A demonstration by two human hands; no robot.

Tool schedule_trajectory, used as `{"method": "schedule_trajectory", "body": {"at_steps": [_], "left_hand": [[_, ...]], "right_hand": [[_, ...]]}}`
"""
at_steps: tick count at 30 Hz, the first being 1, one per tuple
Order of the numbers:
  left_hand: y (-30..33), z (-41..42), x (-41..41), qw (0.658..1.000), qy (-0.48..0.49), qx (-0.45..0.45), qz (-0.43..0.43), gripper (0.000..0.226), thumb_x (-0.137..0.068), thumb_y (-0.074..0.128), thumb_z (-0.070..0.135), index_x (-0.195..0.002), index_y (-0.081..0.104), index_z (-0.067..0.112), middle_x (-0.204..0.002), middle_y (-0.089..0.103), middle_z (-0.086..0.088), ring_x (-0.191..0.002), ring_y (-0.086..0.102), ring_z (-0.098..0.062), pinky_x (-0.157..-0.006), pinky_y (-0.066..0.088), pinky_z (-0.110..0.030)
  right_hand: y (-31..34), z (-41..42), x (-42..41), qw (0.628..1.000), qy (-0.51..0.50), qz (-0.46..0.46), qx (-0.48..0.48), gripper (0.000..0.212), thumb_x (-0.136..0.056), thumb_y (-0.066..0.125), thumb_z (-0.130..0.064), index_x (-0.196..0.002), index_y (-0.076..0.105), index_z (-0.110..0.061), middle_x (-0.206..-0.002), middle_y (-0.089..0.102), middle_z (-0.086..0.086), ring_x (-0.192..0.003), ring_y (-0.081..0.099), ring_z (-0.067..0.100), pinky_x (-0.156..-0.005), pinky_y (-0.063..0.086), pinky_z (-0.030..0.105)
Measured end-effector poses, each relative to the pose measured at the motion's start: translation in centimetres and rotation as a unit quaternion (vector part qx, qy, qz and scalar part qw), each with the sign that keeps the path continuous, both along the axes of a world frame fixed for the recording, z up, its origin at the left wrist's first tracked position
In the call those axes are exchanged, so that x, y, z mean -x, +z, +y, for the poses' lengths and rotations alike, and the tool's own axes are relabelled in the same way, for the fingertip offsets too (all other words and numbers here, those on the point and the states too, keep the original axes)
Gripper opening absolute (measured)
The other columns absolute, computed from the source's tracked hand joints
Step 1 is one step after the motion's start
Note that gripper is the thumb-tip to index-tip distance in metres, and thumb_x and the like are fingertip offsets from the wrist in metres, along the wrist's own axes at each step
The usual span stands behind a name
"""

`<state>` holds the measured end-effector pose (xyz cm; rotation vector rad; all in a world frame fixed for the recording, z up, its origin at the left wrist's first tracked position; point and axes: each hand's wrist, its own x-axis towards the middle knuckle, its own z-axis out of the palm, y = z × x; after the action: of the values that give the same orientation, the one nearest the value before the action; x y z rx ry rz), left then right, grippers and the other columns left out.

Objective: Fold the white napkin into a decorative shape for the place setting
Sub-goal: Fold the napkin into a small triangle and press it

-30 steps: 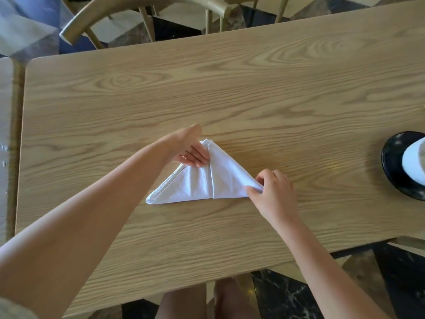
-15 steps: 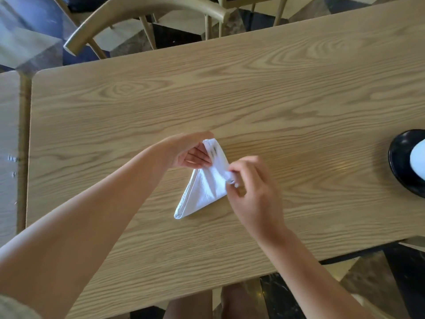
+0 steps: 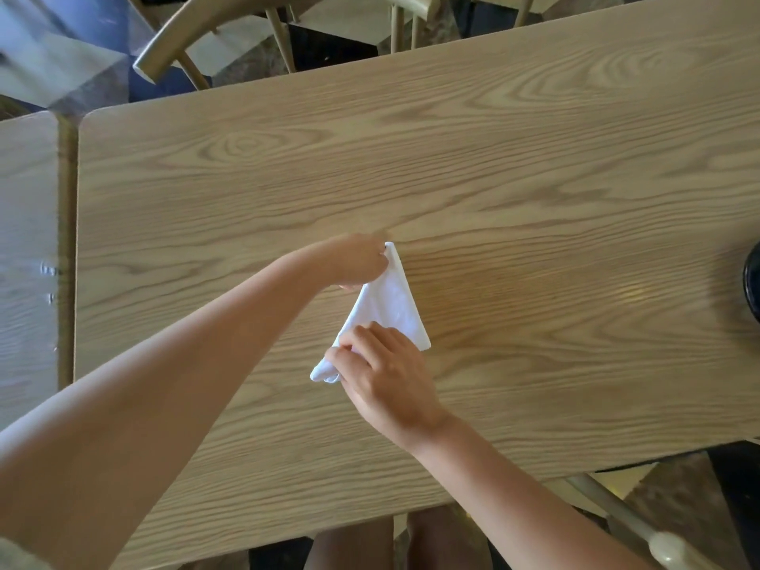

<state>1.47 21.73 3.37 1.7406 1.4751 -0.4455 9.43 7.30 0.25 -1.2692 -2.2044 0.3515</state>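
Note:
The white napkin (image 3: 390,300) lies on the wooden table (image 3: 534,166) as a narrow folded triangle, its tip pointing away from me. My left hand (image 3: 357,261) pinches that far tip between its fingers. My right hand (image 3: 382,372) presses down on the near, wider end, fingers curled over the cloth and covering part of it. A small rounded corner of the napkin sticks out to the left of my right hand.
A black plate (image 3: 753,281) shows at the right edge of the table. A wooden chair (image 3: 230,30) stands beyond the far edge. A second table (image 3: 28,248) adjoins on the left. Another chair's frame (image 3: 641,524) sits near my right forearm.
The right half of the wide triangle has been folded over onto the left, making it narrow. My right hand moved from the right corner to the near end. My left hand still holds the tip.

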Motion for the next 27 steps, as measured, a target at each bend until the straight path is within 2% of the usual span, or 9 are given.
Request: {"method": "schedule_trajectory", "body": {"at_steps": [3,8,12,14,16,20,22,24,27], "left_hand": [[-0.1,-0.5,0.6,0.998,-0.029,-0.057,-0.005,0.027,-0.093,0.036,0.015,-0.067,0.038,0.012,-0.070,0.044,0.003,-0.074,0.043,-0.019,-0.068,0.031,-0.029],[-0.8,-1.2,1.6,0.992,0.074,-0.066,-0.084,0.033,-0.089,0.053,0.024,-0.061,0.053,0.005,-0.057,0.059,-0.005,-0.052,0.055,-0.017,-0.064,0.047,-0.028],[-1.7,-2.1,2.0,0.972,0.154,-0.105,-0.141,0.029,-0.086,0.062,0.029,-0.075,0.066,0.001,-0.070,0.069,-0.014,-0.064,0.064,-0.025,-0.070,0.053,-0.034],[-2.1,-2.8,2.0,0.964,0.174,-0.130,-0.156,0.026,-0.086,0.063,0.028,-0.075,0.066,0.005,-0.066,0.067,-0.008,-0.058,0.059,-0.016,-0.068,0.050,-0.030],[-2.4,-3.4,1.9,0.956,0.198,-0.148,-0.156,0.026,-0.087,0.061,0.030,-0.073,0.065,0.008,-0.063,0.063,0.000,-0.057,0.056,-0.010,-0.061,0.045,-0.017],[-2.2,-6.2,2.1,0.909,0.298,-0.239,-0.164,0.027,-0.094,0.043,0.022,-0.090,0.064,0.005,-0.087,0.070,-0.008,-0.085,0.063,-0.027,-0.076,0.047,-0.028],[-1.2,-9.3,2.3,0.859,0.330,-0.363,-0.144,0.034,-0.096,0.036,0.021,-0.114,0.061,0.007,-0.115,0.066,-0.005,-0.109,0.057,-0.021,-0.090,0.038,-0.020],[-0.7,-12.7,1.9,0.832,0.315,-0.445,-0.105,0.045,-0.094,0.030,0.019,-0.134,0.047,0.008,-0.141,0.047,-0.002,-0.132,0.039,-0.015,-0.108,0.024,-0.027],[-2.6,-16.0,0.5,0.886,0.177,-0.429,-0.027,0.052,-0.095,0.027,0.020,-0.146,0.023,0.011,-0.153,0.019,-0.001,-0.143,0.015,-0.014,-0.115,0.004,-0.043]], "right_hand": [[-1.0,-0.3,-0.4,1.000,0.011,-0.013,0.015,0.027,-0.074,0.043,0.004,-0.072,0.064,-0.014,-0.075,0.059,0.000,-0.066,0.051,0.018,-0.056,0.040,0.030],[-2.0,-1.0,-1.5,0.997,0.050,-0.027,0.049,0.030,-0.078,0.043,0.001,-0.090,0.067,-0.013,-0.086,0.063,0.001,-0.081,0.058,0.020,-0.069,0.046,0.029],[-2.4,-1.6,-2.0,0.997,0.049,-0.005,0.064,0.032,-0.076,0.053,0.002,-0.104,0.065,-0.009,-0.096,0.063,0.003,-0.096,0.057,0.020,-0.083,0.045,0.026],[-2.5,-2.0,-2.1,0.996,0.051,0.006,0.077,0.035,-0.078,0.053,0.002,-0.111,0.063,-0.005,-0.101,0.064,0.006,-0.103,0.056,0.021,-0.089,0.045,0.026],[-2.3,-2.2,-2.2,0.994,0.062,0.010,0.092,0.038,-0.080,0.047,0.002,-0.115,0.061,-0.003,-0.106,0.064,0.007,-0.110,0.055,0.021,-0.092,0.045,0.026],[-1.6,-1.8,-3.4,0.993,0.051,0.072,0.076,0.039,-0.084,0.043,0.002,-0.120,0.058,-0.001,-0.118,0.064,0.011,-0.119,0.053,0.022,-0.099,0.044,0.036],[-1.3,-0.7,-4.3,0.997,0.008,0.065,0.047,0.038,-0.093,0.036,-0.008,-0.127,0.053,-0.004,-0.129,0.058,0.010,-0.129,0.045,0.021,-0.107,0.036,0.041],[-1.1,0.9,-4.9,0.999,-0.018,-0.006,0.045,0.043,-0.095,0.031,-0.015,-0.136,0.044,-0.007,-0.143,0.044,0.008,-0.138,0.031,0.021,-0.113,0.025,0.043],[-1.5,3.5,-5.0,0.989,-0.005,-0.132,0.064,0.051,-0.094,0.031,-0.024,-0.145,0.027,-0.014,-0.153,0.025,0.007,-0.143,0.014,0.021,-0.114,0.014,0.047]]}}
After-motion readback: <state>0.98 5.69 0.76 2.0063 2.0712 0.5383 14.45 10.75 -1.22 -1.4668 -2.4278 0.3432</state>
